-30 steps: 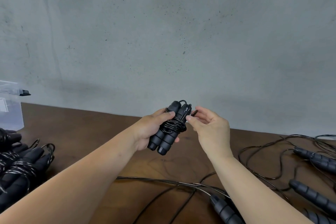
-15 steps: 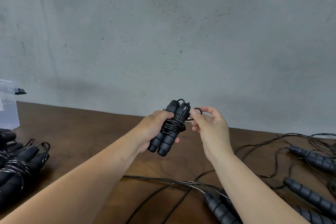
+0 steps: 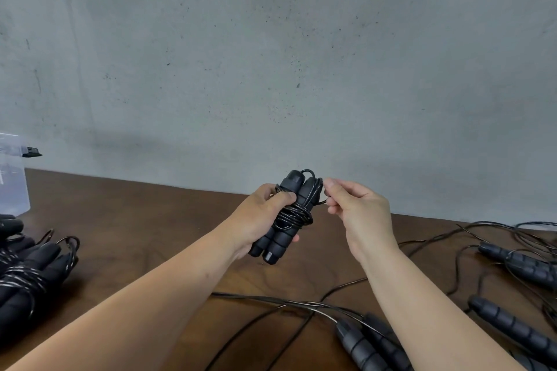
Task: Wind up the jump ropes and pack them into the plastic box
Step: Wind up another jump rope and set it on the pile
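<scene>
- Head view: left hand (image 3: 261, 214) wrapped round the rope bundle (image 3: 285, 217), held up over the table (image 3: 144, 220) at centre frame, clear of the loose cords so nothing snags.
- Fingers curled tight on the twin handles, thumb pressed over the coils at the waist, probably to keep the turns from springing loose.
- Handles laid side by side and tilted, caps up toward 1 o'clock, butts down toward 7 o'clock; makes a firm core for the cord.
- Right hand (image 3: 355, 208) just beside the bundle at its 3 o'clock, thumb and forefinger pinching the cord end (image 3: 322, 200), other fingers loosely curled; likely tucking the last loop under the wraps to lock it.
- Judged: winding of this rope nearly finished, packing not yet done.
- Box (image 3: 12, 178) at far 9 o'clock, cut by the frame edge, well apart from the hands; contents not visible.
- Wound ropes (image 3: 27, 277) piled at 8 o'clock near the box, seemingly staged for packing.
- Loose ropes (image 3: 512, 262) sprawled from 3 to 5 o'clock, cords crossing the table under the forearms; still to wind.
- Risk: a slipped pinch would let the springy cord uncoil.
</scene>
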Demonstrator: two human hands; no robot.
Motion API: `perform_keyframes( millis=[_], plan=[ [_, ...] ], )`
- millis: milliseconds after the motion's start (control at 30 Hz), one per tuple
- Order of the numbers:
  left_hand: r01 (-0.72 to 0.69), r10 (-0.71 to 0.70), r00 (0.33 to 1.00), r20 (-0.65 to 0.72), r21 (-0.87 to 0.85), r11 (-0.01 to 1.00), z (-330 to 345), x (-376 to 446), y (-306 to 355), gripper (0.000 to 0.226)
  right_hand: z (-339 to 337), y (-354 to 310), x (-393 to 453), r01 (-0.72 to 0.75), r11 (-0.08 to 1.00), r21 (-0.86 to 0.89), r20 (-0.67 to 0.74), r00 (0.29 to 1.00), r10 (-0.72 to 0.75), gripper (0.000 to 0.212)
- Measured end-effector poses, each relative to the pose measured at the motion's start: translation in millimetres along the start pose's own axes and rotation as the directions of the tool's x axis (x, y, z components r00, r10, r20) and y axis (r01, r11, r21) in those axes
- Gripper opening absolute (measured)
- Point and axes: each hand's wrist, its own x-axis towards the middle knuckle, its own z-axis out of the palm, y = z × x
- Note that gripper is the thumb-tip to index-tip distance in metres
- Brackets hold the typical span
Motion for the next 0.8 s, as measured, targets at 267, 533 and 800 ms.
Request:
perform_keyframes(
  millis=[267,533,800],
  plan=[
    [-0.032,0.033,0.998,-0.050,0.018,0.999,5.2,0.7,-3.8,0.027,2.3,-6.9,-4.7,0.091,0.982,-0.164,0.037,0.996,-0.086,0.005],
    [-0.111,0.119,0.987,-0.104,0.084,0.990,7.8,1.4,-1.0,0.024,4.5,-7.6,-7.7,0.050,0.992,-0.113,-0.036,0.998,-0.054,0.005],
    [-0.197,0.249,0.954,-0.166,0.280,0.940,5.7,8.9,-8.2,0.023,12.6,-6.2,-20.8,0.047,0.990,-0.136,0.015,0.999,-0.045,0.009]
  ],
)
